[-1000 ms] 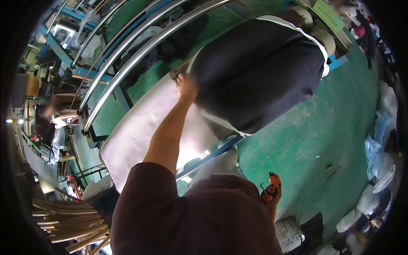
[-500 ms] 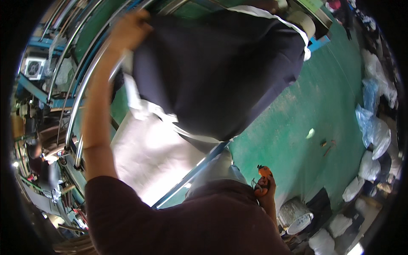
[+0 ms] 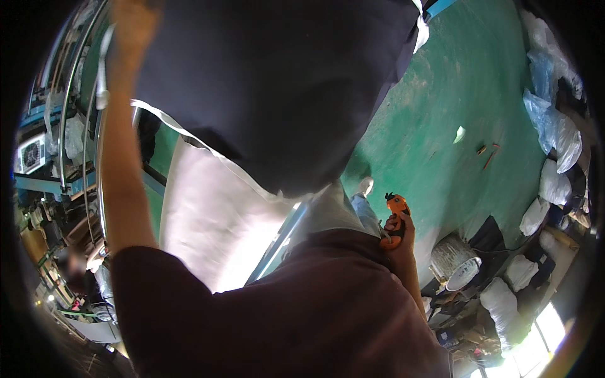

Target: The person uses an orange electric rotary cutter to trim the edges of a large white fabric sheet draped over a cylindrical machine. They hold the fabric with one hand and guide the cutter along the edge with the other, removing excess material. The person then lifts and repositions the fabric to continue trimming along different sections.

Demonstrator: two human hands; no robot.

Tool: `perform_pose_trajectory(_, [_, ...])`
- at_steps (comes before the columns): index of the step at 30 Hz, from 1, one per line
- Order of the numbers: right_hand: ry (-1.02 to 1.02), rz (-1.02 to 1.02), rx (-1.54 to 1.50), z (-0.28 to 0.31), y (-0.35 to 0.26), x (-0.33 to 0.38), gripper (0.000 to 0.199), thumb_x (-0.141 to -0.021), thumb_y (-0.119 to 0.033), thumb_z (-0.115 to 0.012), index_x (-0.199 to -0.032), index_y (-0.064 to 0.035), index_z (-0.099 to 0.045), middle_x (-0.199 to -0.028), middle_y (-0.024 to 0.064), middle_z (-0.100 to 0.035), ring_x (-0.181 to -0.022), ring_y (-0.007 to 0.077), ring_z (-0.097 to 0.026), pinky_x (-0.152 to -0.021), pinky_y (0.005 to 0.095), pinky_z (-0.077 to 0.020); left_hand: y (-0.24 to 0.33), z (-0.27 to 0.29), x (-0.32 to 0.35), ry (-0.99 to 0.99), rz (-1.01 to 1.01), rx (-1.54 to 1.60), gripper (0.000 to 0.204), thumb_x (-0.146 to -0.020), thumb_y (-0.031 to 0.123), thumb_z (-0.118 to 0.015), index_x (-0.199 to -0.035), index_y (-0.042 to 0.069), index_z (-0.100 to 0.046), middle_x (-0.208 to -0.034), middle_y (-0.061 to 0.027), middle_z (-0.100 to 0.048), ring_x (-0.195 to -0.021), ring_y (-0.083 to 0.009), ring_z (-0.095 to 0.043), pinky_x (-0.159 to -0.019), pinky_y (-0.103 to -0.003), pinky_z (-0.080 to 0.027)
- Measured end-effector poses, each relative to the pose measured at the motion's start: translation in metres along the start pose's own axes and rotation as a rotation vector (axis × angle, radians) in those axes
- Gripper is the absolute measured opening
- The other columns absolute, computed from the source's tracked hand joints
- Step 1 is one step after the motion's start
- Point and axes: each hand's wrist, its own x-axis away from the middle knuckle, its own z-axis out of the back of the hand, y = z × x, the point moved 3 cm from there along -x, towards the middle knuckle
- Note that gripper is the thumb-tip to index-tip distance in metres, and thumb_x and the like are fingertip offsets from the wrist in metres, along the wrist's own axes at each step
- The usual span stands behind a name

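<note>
A large sheet of black fabric with a white edge spreads in front of me, its near edge hanging close to my waist. My left hand is stretched far forward at the sheet's left side; motion smears it, and its fingers cannot be made out. Low at my right side, my right hand is closed round an orange and black hand tool, whose black tip points away from me. Below the black fabric hangs a pale, shiny sheet, beside a blue metal bar.
Curved metal rails and a blue frame stand at the left. Green floor stretches to the right, with small scraps on it. A stained bucket and several plastic bags lie along the right side.
My left arm has swung forward and left, and the black fabric has come nearer, covering more of the upper view. My right hand keeps the orange tool at my side.
</note>
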Motion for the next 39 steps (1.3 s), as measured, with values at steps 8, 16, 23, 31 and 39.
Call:
perform_pose_trajectory(8, [-0.015,-0.073,-0.056,0.012,-0.004,-0.001,0.024,-0.087,-0.025,-0.065,-0.094,-0.0051,-0.054,-0.073,0.0017,-0.054,-0.060,0.0116,-0.053,-0.054,0.0239,-0.0476,0.274,0.069,0.218,-0.944,0.209,0.301,0.068,-0.094,0.048,-0.056,-0.152,0.025,-0.027,-0.161,-0.0091,-0.014,-0.146,-0.0376,-0.019,-0.109,-0.071,-0.019])
perform_pose_trajectory(16, [-0.110,-0.095,-0.041,0.024,-0.041,0.003,0.024,-0.085,-0.023,-0.066,-0.094,-0.0047,-0.052,-0.074,0.0035,-0.054,-0.058,0.0127,-0.053,-0.052,0.0248,-0.0474,0.224,0.049,0.199,-1.306,0.819,0.277,0.079,-0.088,0.049,-0.063,-0.152,0.021,-0.025,-0.158,-0.0152,-0.022,-0.143,-0.0395,-0.026,-0.109,-0.062,-0.030])
perform_pose_trajectory(23, [-0.089,-0.044,-0.195,0.093,-0.087,-0.021,0.024,-0.085,-0.023,-0.065,-0.095,-0.0050,-0.052,-0.073,0.0026,-0.053,-0.057,0.0128,-0.051,-0.051,0.0247,-0.0467,0.313,0.117,0.187,-0.983,0.509,0.516,0.057,-0.088,0.035,-0.065,-0.130,-0.001,-0.054,-0.140,-0.0287,-0.044,-0.133,-0.0418,-0.040,-0.111,-0.046,-0.035])
perform_pose_trajectory(31, [-0.020,-0.009,0.057,0.166,-0.136,-0.027,0.025,-0.084,-0.034,-0.064,-0.070,-0.0172,-0.051,-0.058,-0.0034,-0.049,-0.049,0.0136,-0.051,-0.041,0.0291,-0.0387,0.396,0.196,0.176,-1.128,0.595,0.497,0.058,-0.081,0.025,-0.075,-0.129,0.001,-0.054,-0.134,-0.0215,-0.049,-0.127,-0.0369,-0.046,-0.105,-0.042,-0.043])
perform_pose_trajectory(39, [0.073,0.066,-0.074,0.197,-0.166,-0.048,0.027,-0.085,-0.030,-0.060,-0.065,-0.0186,-0.044,-0.056,-0.0053,-0.044,-0.050,0.0104,-0.048,-0.041,0.0277,-0.0377,0.405,0.147,0.138,-1.088,0.646,0.607,0.027,-0.079,0.017,-0.075,-0.100,0.005,-0.063,-0.110,-0.0167,-0.059,-0.108,-0.0377,-0.058,-0.089,-0.045,-0.052])
